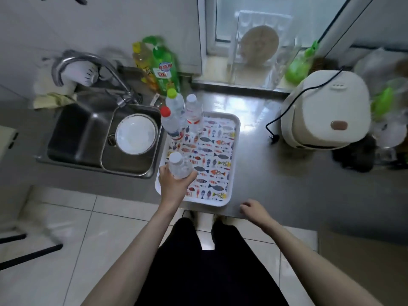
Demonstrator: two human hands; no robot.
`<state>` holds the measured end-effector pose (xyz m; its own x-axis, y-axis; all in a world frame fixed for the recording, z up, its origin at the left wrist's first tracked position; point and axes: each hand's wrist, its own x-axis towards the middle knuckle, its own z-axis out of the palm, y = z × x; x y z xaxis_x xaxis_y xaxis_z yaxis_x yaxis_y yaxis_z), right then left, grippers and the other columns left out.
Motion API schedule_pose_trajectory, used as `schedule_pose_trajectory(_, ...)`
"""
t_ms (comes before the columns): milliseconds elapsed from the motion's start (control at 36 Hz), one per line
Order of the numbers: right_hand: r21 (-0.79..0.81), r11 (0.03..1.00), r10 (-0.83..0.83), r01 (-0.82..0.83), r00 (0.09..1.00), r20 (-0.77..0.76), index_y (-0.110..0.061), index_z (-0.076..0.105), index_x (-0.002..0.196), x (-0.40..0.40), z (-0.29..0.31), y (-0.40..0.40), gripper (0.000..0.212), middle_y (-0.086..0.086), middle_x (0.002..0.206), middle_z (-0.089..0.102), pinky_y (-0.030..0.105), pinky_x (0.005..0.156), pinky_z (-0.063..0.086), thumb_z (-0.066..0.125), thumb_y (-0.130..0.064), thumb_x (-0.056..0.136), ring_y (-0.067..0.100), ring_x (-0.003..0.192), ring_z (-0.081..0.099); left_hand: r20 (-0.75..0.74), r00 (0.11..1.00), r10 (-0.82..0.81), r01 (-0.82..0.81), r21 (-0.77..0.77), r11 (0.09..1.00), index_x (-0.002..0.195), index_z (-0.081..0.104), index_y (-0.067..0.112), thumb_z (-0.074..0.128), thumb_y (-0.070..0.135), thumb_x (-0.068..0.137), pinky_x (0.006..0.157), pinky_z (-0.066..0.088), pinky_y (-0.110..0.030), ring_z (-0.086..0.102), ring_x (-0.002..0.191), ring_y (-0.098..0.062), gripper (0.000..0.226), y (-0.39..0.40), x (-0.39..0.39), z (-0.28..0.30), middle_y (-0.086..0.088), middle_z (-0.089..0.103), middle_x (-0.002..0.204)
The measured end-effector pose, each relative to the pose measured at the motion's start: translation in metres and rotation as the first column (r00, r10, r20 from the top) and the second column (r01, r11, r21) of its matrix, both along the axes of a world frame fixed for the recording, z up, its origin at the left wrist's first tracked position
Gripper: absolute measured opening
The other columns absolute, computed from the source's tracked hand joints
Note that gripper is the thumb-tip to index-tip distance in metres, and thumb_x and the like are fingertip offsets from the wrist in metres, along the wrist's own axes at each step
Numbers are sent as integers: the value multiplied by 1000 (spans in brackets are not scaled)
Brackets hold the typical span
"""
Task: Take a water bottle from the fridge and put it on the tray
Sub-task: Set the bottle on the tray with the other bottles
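A clear water bottle with a white cap [179,165] is gripped in my left hand [174,184], held upright over the near left part of the tray. The tray [234,160] is white with a coloured fish pattern and lies on the steel counter. At its far left corner stand three more bottles: one with a red cap [169,123], one with a green cap [175,102] and one with a white cap [193,111]. My right hand [254,209] rests at the counter's front edge, right of the tray, fingers curled and holding nothing.
A steel sink [77,133] with a white bowl [135,134] and a tap [88,62] lies left of the tray. Green and yellow bottles [163,67] stand behind. A white rice cooker [324,111] with a black cord sits to the right. A window sill runs along the back.
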<state>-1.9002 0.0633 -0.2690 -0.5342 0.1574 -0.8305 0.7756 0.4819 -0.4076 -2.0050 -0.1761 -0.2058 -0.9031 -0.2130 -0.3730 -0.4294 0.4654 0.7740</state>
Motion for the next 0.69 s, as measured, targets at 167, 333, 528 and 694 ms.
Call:
schedule_pose_trajectory(167, -15, 994, -104, 104, 993, -48, -11, 72, 99, -51, -10, 4, 21, 4, 87, 66, 31, 72, 44, 52, -11, 93, 20, 81, 59, 4, 989, 151, -151, 18, 988, 109, 52, 34, 88, 41, 68, 91, 54, -34, 64, 110, -19, 56, 28, -63, -33, -3, 61, 126)
schedule_pose_trajectory(333, 55, 970, -241, 237, 969, 60, -10, 64, 79, -16, -23, 7, 19, 11, 76, 58, 30, 65, 37, 52, -6, 93, 20, 69, 50, 78, 942, 326, -329, 32, 944, 119, 67, 9, 87, 32, 71, 96, 61, -45, 67, 114, -28, 57, 53, -105, -60, -3, 60, 126)
schedule_pose_trajectory(528, 78, 990, -129, 113, 960, 247, -17, 44, 66, 56, -21, -12, 24, 6, 71, 48, 30, 66, 30, 47, -10, 90, 20, 67, 43, 148, 905, 398, -414, 93, 906, 119, 67, 7, 89, 23, 75, 74, 48, -13, 60, 92, -14, 52, 76, -132, -64, -8, 52, 130)
schedule_pose_trajectory(694, 96, 990, -132, 107, 941, 312, -18, 37, 59, 80, -21, -25, 32, 6, 67, 44, 31, 63, 26, 46, -9, 88, 20, 63, 39, 316, 847, 429, -497, 182, 848, 92, 67, 14, 84, 21, 83, 76, 63, -31, 73, 100, -27, 21, 89, -140, -68, -2, 71, 102)
